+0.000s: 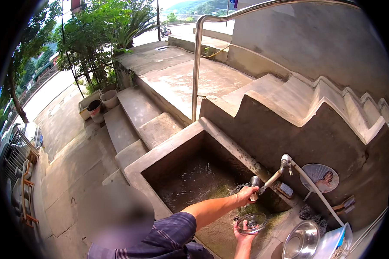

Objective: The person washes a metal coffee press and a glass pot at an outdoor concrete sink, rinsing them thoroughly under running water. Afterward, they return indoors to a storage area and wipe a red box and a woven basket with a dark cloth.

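Observation:
My left hand (247, 195) reaches across the concrete sink (168, 147) and is closed on a small shiny cup-like vessel (255, 182). A pale rounded part (253, 197) shows beneath its fingers; whether it belongs to the vessel is unclear. The hand is beside the outlet of the wall tap (274, 178), with splashing water around it. Lower down, my right hand (245, 235) supports a round clear glass dish or lid (251, 223) from below, fingers visible through the glass. Shallow water covers part of the sink floor.
A scrub brush (285, 190) lies on the ledge by the tap. Further right are a round fan (320, 178), another brush (343, 204), a steel basin (300, 241) and a plastic tub (332, 242). Concrete steps and a metal handrail (197, 64) rise beyond the sink.

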A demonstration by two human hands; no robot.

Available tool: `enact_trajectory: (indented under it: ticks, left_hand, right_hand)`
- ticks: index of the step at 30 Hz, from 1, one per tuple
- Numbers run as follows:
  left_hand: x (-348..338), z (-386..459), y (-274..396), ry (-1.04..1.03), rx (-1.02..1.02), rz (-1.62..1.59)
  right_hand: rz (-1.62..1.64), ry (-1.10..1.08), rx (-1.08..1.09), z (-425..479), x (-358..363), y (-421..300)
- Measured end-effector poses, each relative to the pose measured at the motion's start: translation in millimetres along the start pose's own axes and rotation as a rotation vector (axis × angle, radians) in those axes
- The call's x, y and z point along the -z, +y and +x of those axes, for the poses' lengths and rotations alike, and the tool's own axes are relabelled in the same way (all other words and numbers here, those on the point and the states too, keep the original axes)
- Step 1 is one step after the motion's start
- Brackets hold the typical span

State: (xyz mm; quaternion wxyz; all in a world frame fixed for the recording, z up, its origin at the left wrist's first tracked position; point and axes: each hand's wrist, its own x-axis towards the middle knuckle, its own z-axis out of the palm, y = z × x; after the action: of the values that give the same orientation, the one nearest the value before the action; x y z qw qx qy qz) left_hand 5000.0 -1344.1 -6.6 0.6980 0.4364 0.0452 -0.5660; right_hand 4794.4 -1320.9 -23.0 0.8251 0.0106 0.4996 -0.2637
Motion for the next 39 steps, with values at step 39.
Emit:
enact_trajectory:
  ticks: [39]
  left_hand:
    - [16, -16, -8, -0.178, -0.503, 0.844]
  right_hand:
    - [-0.022, -0.196, 0.212, 39, 79, -15]
